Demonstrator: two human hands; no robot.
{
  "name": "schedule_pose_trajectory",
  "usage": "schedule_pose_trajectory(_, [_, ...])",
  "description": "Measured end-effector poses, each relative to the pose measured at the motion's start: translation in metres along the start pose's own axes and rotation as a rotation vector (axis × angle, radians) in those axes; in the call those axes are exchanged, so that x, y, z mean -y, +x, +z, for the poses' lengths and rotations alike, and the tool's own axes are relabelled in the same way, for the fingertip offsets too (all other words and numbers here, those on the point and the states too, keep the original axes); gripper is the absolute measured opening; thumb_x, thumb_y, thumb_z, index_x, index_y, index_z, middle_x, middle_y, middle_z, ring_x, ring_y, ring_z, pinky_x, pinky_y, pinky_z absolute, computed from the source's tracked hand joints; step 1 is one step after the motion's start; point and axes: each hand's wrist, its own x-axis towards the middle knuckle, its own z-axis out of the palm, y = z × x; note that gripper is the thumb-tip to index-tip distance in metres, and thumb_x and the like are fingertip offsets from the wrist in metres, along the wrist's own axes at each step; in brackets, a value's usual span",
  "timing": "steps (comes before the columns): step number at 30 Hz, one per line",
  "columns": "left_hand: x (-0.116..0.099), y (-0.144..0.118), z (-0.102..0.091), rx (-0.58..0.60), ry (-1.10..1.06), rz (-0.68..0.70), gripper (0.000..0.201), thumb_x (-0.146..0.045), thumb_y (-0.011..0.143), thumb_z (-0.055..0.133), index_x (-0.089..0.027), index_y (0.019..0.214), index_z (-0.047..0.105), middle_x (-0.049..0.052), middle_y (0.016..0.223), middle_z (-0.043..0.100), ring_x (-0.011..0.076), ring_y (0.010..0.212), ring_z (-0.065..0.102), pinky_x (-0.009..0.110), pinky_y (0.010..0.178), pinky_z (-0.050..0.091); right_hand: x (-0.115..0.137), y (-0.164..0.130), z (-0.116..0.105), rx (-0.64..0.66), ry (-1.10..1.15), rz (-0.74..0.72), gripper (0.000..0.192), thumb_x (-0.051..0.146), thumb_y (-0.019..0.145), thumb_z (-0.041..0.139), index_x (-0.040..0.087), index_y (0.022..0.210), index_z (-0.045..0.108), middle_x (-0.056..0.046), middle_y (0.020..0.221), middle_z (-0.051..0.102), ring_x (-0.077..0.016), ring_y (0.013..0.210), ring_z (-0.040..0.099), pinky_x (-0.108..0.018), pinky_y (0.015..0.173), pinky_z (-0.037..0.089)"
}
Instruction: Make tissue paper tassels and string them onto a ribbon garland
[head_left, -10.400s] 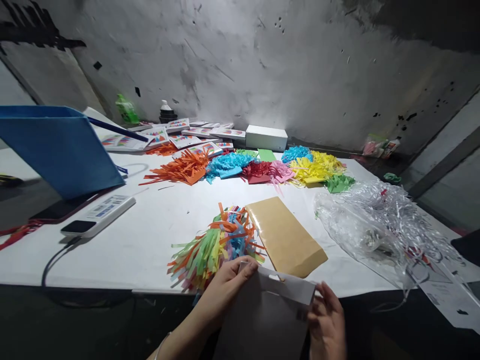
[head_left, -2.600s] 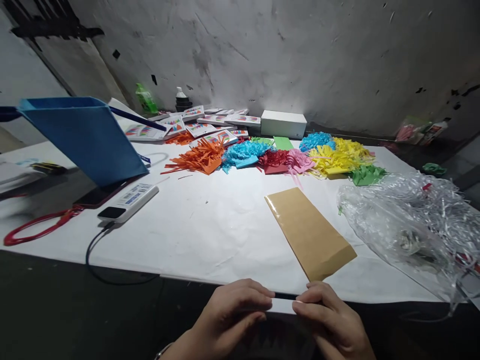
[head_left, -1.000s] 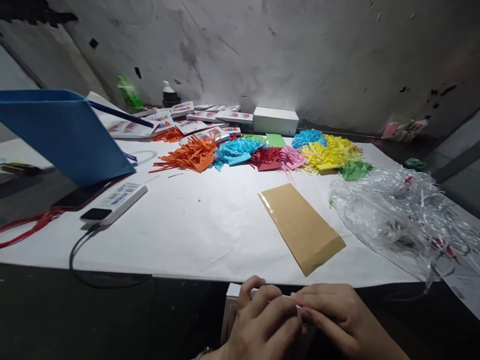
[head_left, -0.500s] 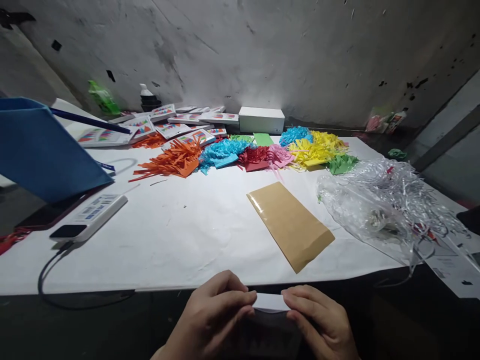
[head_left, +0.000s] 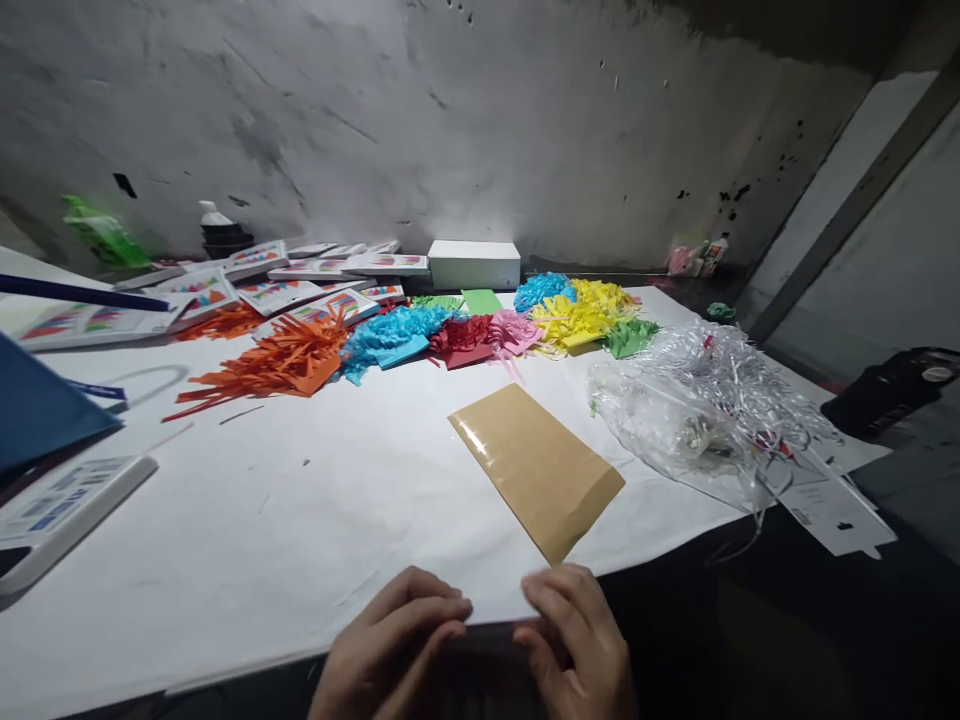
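Both hands sit at the near edge of the table (head_left: 225, 520), low in the head view. Left hand (head_left: 390, 650) and right hand (head_left: 581, 640) are curled, fingertips pointing toward each other with a small gap between. Something dark lies between and under them, too dim to identify; whether either hand pinches it cannot be told. The fingers touch or overlap the table's white paper edge.

Just beyond the right hand lies a brown envelope (head_left: 536, 468), flat, angled diagonally, its near corner close to the right fingertips, not clearly touching.

To the right of the envelope is a crumpled clear plastic bag (head_left: 697, 410) with shiny shreds in it, and a white printed card (head_left: 840, 510) hangs off the table edge beside it. A dark object (head_left: 892, 390) sits further right, off the table.

At the back there is a row of cut paper fringe piles: orange (head_left: 270, 365), blue (head_left: 390, 335), red (head_left: 461, 340), pink (head_left: 517, 330), yellow (head_left: 577, 315), green (head_left: 630, 338). Behind them is a white box (head_left: 474, 264) against the wall, with printed colour-pattern packets (head_left: 285, 290) spread to its left.

At far left, a blue bag (head_left: 37, 420) is partly cropped, with a white device (head_left: 67, 505) lying just beside it.
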Motion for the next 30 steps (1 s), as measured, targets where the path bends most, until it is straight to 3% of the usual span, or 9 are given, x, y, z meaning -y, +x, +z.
schedule_pose_trajectory(2, [0.003, 0.015, -0.017, -0.102, 0.056, -0.137, 0.013, -0.035, 0.083, 0.071, -0.024, 0.083, 0.077, 0.004, 0.087, 0.073, 0.0209, 0.079, 0.07, 0.022, 0.066, 0.057, 0.004, -0.002, 0.011, -0.122, -0.163, -0.008, 0.05, 0.051, 0.099, 0.045, 0.021, 0.139, 0.05, -0.018, 0.126, 0.063, -0.0308, 0.121, 0.061, -0.046, 0.091, 0.058])
schedule_pose_trajectory(5, [0.013, 0.045, -0.045, -0.352, 0.016, -0.457, 0.034, -0.053, 0.073, 0.075, -0.02, 0.082, 0.075, 0.004, 0.078, 0.075, 0.0223, 0.067, 0.069, 0.024, 0.053, 0.055, 0.02, 0.009, 0.026, -0.176, -0.252, -0.203, 0.06, 0.055, 0.098, 0.043, 0.023, 0.149, 0.04, -0.011, 0.141, 0.058, -0.028, 0.137, 0.048, -0.048, 0.108, 0.048])
schedule_pose_trajectory(8, [0.033, 0.078, -0.054, -0.434, -0.083, -0.628, 0.045, -0.056, 0.065, 0.078, -0.017, 0.088, 0.074, 0.002, 0.065, 0.072, 0.0186, 0.051, 0.063, 0.023, 0.043, 0.049, 0.035, 0.033, 0.037, 0.119, -0.288, -0.377, 0.073, 0.063, 0.094, 0.047, 0.021, 0.152, 0.035, -0.007, 0.154, 0.043, -0.0272, 0.145, 0.035, -0.047, 0.117, 0.036])
schedule_pose_trajectory(12, [0.062, 0.101, -0.038, -0.385, -0.215, -0.66, 0.041, -0.048, 0.057, 0.082, -0.014, 0.078, 0.072, 0.003, 0.062, 0.072, 0.0186, 0.055, 0.065, 0.024, 0.049, 0.051, 0.032, 0.059, 0.051, 0.65, -0.266, -0.277, 0.089, 0.072, 0.092, 0.035, 0.012, 0.155, 0.023, -0.016, 0.161, 0.02, -0.0338, 0.15, 0.016, -0.061, 0.113, 0.033])
schedule_pose_trajectory(17, [0.077, 0.098, -0.023, -0.403, -0.411, -0.7, 0.036, -0.045, 0.06, 0.083, -0.017, 0.075, 0.068, 0.001, 0.062, 0.071, 0.0173, 0.058, 0.065, 0.022, 0.053, 0.052, 0.008, 0.059, 0.069, 0.852, -0.151, -0.241, 0.089, 0.067, 0.094, 0.039, 0.012, 0.157, 0.009, -0.018, 0.161, 0.009, -0.0321, 0.15, 0.003, -0.064, 0.116, 0.023])
schedule_pose_trajectory(23, [0.077, 0.096, -0.031, -0.372, -0.212, -0.62, 0.037, -0.053, 0.071, 0.075, -0.017, 0.074, 0.067, 0.006, 0.077, 0.076, 0.0248, 0.082, 0.071, 0.027, 0.069, 0.055, 0.01, 0.046, 0.083, 0.662, -0.234, -0.316, 0.089, 0.069, 0.091, 0.047, 0.01, 0.154, 0.024, -0.018, 0.16, 0.021, -0.0319, 0.15, 0.016, -0.059, 0.115, 0.031])
schedule_pose_trajectory(25, [0.075, 0.094, -0.041, -0.387, -0.116, -0.601, 0.041, -0.058, 0.073, 0.071, -0.017, 0.075, 0.067, 0.006, 0.077, 0.075, 0.0259, 0.086, 0.07, 0.026, 0.07, 0.054, 0.01, 0.044, 0.072, 0.54, -0.183, -0.409, 0.084, 0.067, 0.091, 0.049, 0.015, 0.153, 0.029, -0.013, 0.159, 0.029, -0.0275, 0.149, 0.024, -0.054, 0.118, 0.03])
schedule_pose_trajectory(27, [0.07, 0.09, -0.054, -0.378, -0.062, -0.609, 0.047, -0.064, 0.074, 0.067, -0.018, 0.079, 0.068, 0.003, 0.069, 0.072, 0.0235, 0.074, 0.068, 0.025, 0.062, 0.052, -0.004, 0.043, 0.048, 0.359, -0.13, -0.434, 0.075, 0.063, 0.092, 0.051, 0.021, 0.152, 0.032, -0.009, 0.158, 0.035, -0.0238, 0.148, 0.029, -0.049, 0.12, 0.029])
schedule_pose_trajectory(30, [0.055, 0.083, -0.069, -0.254, -0.071, -0.609, 0.051, -0.068, 0.078, 0.061, -0.018, 0.082, 0.067, -0.002, 0.06, 0.064, 0.0167, 0.054, 0.057, 0.023, 0.05, 0.045, -0.056, 0.043, 0.002, 0.11, -0.277, -0.056, 0.057, 0.044, 0.099, 0.049, 0.021, 0.15, 0.035, -0.012, 0.151, 0.047, -0.0265, 0.143, 0.039, -0.051, 0.116, 0.035])
